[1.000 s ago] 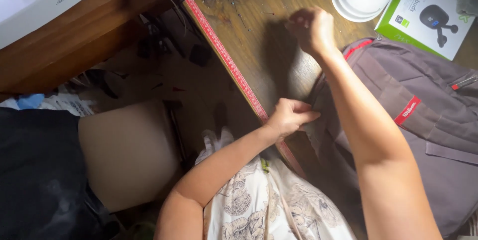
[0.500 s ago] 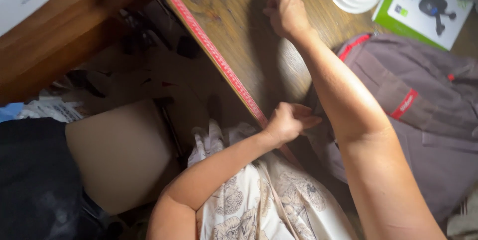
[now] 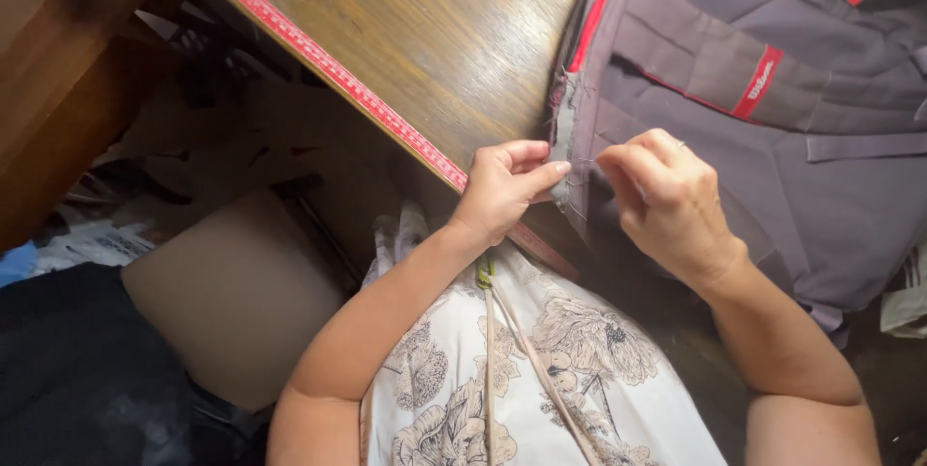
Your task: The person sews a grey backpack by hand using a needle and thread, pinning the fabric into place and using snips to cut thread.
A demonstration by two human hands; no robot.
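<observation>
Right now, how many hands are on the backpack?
2. The left hand pinches the frayed edge of the grey backpack; the right hand rests on its fabric just beside.

My right hand [image 3: 666,200] was stretched far out over the wooden table [image 3: 463,31] half a second ago, arm extended up and away; now it is pulled back in, fingers pinched close against the frayed edge of the grey backpack [image 3: 772,109]. My left hand [image 3: 507,186] was a closed fist at the table edge by the red measuring tape [image 3: 328,65]; now it has moved onto the backpack's edge, thumb and fingers gripping the fabric, just beside my right. View shifted and sits closer: the white round lid stack and green box have dropped out of the top of view.
</observation>
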